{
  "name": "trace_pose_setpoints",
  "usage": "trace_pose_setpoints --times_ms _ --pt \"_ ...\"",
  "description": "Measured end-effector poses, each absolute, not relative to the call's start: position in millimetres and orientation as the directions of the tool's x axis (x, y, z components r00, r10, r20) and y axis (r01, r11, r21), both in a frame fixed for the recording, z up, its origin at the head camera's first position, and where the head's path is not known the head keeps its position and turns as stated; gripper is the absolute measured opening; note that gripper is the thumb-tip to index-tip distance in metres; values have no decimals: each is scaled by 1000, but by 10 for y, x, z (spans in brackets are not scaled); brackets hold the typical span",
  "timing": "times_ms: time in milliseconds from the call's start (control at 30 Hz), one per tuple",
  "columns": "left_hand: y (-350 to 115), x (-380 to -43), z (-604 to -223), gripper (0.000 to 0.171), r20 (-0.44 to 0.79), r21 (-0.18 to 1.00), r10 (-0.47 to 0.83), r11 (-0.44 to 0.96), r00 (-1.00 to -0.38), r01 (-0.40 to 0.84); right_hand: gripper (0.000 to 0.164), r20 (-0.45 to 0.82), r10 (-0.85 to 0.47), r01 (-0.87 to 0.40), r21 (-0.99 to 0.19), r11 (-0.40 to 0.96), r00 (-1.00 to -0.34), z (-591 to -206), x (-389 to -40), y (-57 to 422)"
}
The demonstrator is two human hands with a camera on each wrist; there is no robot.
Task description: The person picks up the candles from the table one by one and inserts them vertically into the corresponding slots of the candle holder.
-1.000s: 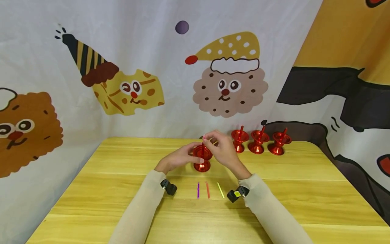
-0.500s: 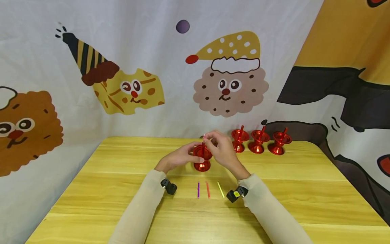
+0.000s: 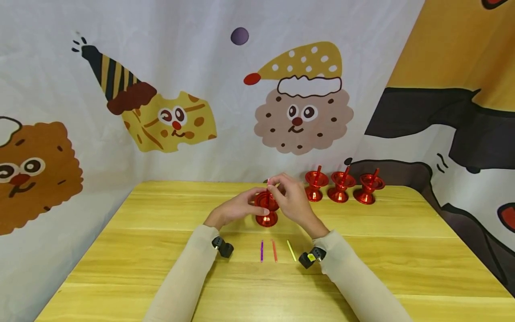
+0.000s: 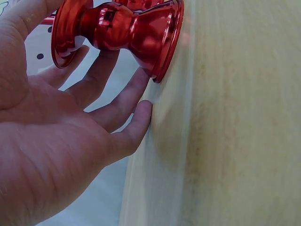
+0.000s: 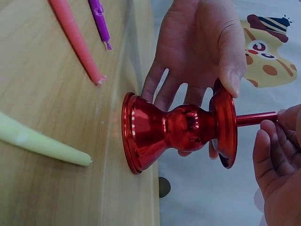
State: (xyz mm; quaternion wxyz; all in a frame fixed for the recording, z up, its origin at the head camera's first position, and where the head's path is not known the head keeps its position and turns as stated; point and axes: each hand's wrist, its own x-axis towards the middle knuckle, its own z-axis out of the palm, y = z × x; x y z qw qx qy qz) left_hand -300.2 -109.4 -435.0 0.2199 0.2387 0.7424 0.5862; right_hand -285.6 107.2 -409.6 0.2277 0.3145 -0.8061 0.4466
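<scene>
A shiny red metal candle holder (image 3: 266, 219) stands upright on the wooden table, a thin red tube (image 5: 254, 118) rising from its dish. My left hand (image 3: 237, 209) holds it from the left, thumb on the dish's rim and fingers round the far side. My right hand (image 3: 293, 197) pinches at the tube's top end, where a small tip of a pink candle (image 3: 268, 180) shows above the fingertips. The rest of that candle is hidden. In the right wrist view, a yellow candle (image 5: 44, 145), a coral candle (image 5: 76, 40) and a purple candle (image 5: 99, 20) lie nearby.
Three more red candle holders, one of them the right-hand holder (image 3: 367, 188), stand in a row at the table's back right. Behind the wooden table (image 3: 161, 250) hangs a printed cloth (image 3: 225, 67) with cartoon figures.
</scene>
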Motion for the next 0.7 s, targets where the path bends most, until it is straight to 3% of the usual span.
trace_pose_setpoints --times_ms 367,700 --pt "-1088 -2969 -4344 74 -42 967 581 227 -813 112 7 602 -299 -670 -628 396 -741 -4036 -2876 1211" --pt "-1217 -2989 -4347 81 -49 956 542 268 -839 118 10 549 -109 -535 -719 444 -829 -3976 -2995 1625"
